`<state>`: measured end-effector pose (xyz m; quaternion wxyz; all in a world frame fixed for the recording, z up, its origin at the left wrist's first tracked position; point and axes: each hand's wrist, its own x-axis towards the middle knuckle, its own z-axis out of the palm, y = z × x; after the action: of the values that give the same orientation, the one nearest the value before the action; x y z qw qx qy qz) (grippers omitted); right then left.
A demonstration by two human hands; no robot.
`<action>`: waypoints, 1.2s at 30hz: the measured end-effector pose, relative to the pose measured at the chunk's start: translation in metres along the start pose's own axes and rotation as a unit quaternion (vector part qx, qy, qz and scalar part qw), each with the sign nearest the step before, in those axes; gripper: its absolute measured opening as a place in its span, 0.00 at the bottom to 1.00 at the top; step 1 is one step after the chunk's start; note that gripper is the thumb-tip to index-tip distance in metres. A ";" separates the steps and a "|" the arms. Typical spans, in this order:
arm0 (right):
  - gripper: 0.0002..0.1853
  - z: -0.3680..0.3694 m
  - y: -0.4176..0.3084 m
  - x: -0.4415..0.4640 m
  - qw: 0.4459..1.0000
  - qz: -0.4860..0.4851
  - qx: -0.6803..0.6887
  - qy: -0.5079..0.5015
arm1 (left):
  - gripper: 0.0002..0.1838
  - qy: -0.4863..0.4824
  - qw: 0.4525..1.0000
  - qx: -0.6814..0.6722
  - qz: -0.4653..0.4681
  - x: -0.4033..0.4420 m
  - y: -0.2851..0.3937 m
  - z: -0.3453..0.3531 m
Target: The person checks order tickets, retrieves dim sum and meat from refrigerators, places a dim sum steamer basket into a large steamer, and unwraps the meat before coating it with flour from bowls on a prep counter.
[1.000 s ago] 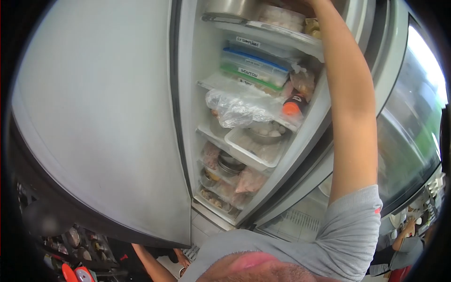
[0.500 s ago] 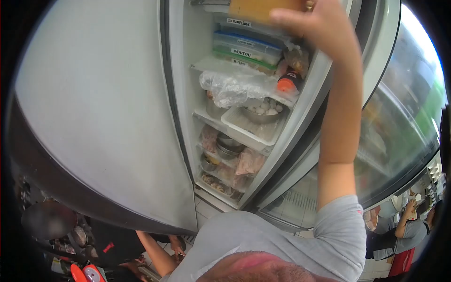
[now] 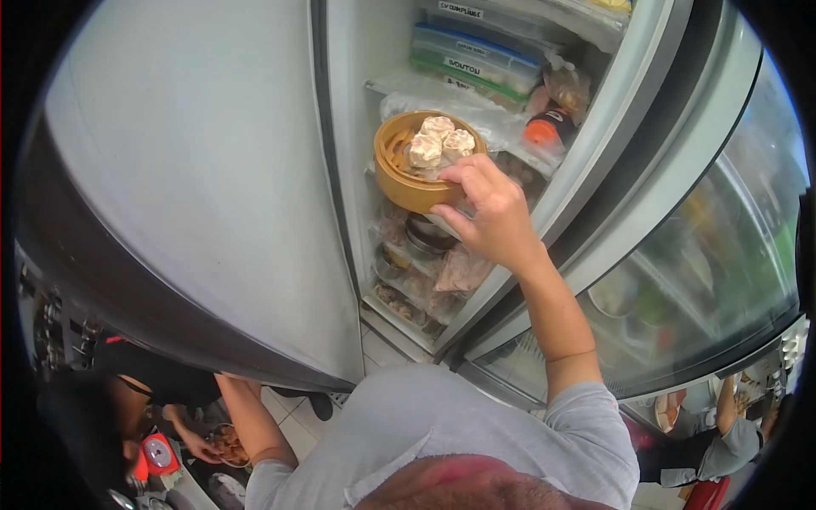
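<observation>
My right hand [image 3: 489, 204] grips the rim of a round bamboo steamer basket [image 3: 416, 189], thumb outside and fingers over the edge. Three pale, wrinkled dumplings [image 3: 438, 140] sit inside the basket on a thin liner. The basket is held in front of the open fridge's shelves, hiding part of them. My left forearm [image 3: 255, 421] runs up behind the fridge door [image 3: 204, 195], which hides the left hand.
Fridge shelves hold labelled plastic containers [image 3: 472, 64], an orange-capped bottle [image 3: 544, 129], metal bowls [image 3: 429, 234] and bagged food [image 3: 463, 270]. A glass door [image 3: 680, 255] stands at right. One person works at lower left beside a red scale [image 3: 159, 453], another at lower right [image 3: 714, 450].
My right hand has brought the steamer basket down from the upper shelf area, so the dumplings inside show. My left forearm has moved slightly up and left.
</observation>
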<state>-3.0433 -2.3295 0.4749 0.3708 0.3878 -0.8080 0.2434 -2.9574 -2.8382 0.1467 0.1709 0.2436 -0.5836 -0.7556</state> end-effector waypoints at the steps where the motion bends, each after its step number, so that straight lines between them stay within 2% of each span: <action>1: 0.22 0.000 0.002 0.002 1.000 -0.005 -0.004 0.004 | 0.21 0.000 1.000 0.003 -0.001 -0.001 -0.001 0.001; 3: 0.21 0.002 0.006 0.011 1.000 -0.017 -0.014 0.015 | 0.21 -0.003 1.000 0.005 -0.004 -0.003 -0.002 0.003; 7: 0.21 0.010 0.023 0.043 0.999 0.032 -0.020 0.028 | 0.21 -0.017 1.000 0.017 -0.009 -0.002 0.001 0.013; 10: 0.24 0.029 0.050 0.080 0.995 0.008 -0.066 0.077 | 0.21 -0.032 0.999 0.027 -0.015 -0.009 -0.007 0.019; 13: 0.26 0.050 0.077 0.116 0.993 0.055 -0.085 0.062 | 0.21 -0.041 0.998 0.032 -0.032 -0.026 -0.020 0.021; 16: 0.26 0.073 0.107 0.140 0.986 0.122 -0.116 0.000 | 0.20 -0.034 0.998 0.029 -0.043 -0.038 -0.028 0.015; 19: 0.26 0.103 0.142 0.148 0.984 0.113 -0.134 0.021 | 0.21 -0.040 0.999 -0.011 0.012 -0.035 -0.053 -0.004; 22: 0.23 0.109 0.141 0.158 0.970 0.149 -0.193 -0.013 | 0.20 -0.002 0.999 -0.028 -0.038 -0.039 -0.059 -0.016; 23: 0.19 0.101 0.124 0.163 0.973 0.116 -0.200 0.016 | 0.20 0.015 0.998 -0.013 -0.054 -0.032 -0.070 -0.029; 25: 0.11 0.068 0.088 0.182 0.973 0.048 -0.216 0.074 | 0.20 0.040 0.994 -0.091 -0.035 -0.023 -0.097 -0.044; 26: 0.11 0.042 0.069 0.198 0.968 0.014 -0.189 0.162 | 0.19 0.052 0.990 -0.131 -0.026 -0.018 -0.107 -0.050; 27: 0.10 0.013 0.056 0.215 0.956 -0.018 -0.161 0.245 | 0.18 0.053 0.980 -0.157 -0.105 -0.012 -0.112 -0.061; 28: 0.11 -0.014 0.066 0.245 0.924 -0.006 -0.176 0.341 | 0.18 0.061 0.979 -0.155 -0.115 -0.012 -0.117 -0.066; 29: 0.11 -0.049 0.054 0.263 0.910 0.051 -0.192 0.363 | 0.18 0.067 0.980 -0.147 -0.113 -0.010 -0.117 -0.065; 30: 0.09 -0.072 0.072 0.286 0.896 0.083 -0.224 0.375 | 0.18 0.069 0.982 -0.136 -0.109 -0.009 -0.116 -0.061; 32: 0.14 -0.128 0.112 0.351 0.860 0.096 -0.350 0.359 | 0.18 0.074 0.984 -0.122 -0.106 -0.004 -0.112 -0.051; 34: 0.14 -0.144 0.138 0.379 0.857 0.205 -0.326 0.342 | 0.17 0.078 0.985 -0.113 -0.103 -0.001 -0.112 -0.047; 36: 0.14 -0.157 0.155 0.383 0.859 0.267 -0.383 0.211 | 0.17 0.081 0.986 -0.104 -0.103 0.001 -0.111 -0.043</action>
<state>-3.2671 -2.3037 0.8556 0.5721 -0.0763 -0.8126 0.0804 -2.9310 -2.8444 0.0304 0.1633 0.3438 -0.4576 -0.8036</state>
